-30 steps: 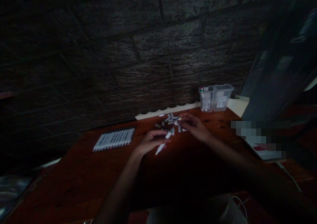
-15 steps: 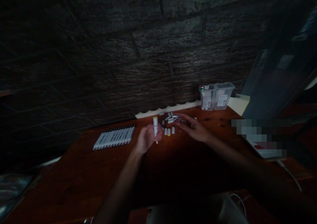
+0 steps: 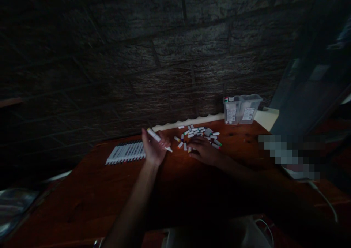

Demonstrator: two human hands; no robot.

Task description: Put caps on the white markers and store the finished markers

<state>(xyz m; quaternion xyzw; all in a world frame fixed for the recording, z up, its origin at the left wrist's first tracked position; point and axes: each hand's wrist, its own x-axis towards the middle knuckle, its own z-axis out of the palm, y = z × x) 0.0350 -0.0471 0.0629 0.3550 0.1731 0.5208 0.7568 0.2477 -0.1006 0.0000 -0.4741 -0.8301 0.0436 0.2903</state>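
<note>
One white marker (image 3: 155, 135) (yellow-ended) is gripped in L hand (image 3: 154, 153), adj. to marker row (image 3: 126, 151). R hand (image 3: 204, 151): at yellow-ended cap (image 3: 189, 150), grip unclear, w/ loose marker caps (image 3: 190, 135) beyond.

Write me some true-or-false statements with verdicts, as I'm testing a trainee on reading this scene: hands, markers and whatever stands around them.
1. The left hand holds a white marker. True.
2. Both clear containers carry a label. True.
3. The right hand is inside one of those containers. False: the right hand is low over the table, at the loose caps.
4. The row of markers lies to the right of the loose caps. False: the row of markers is to their left.
5. A wavy-edged white strip runs along the wall behind the loose caps. True.
</note>
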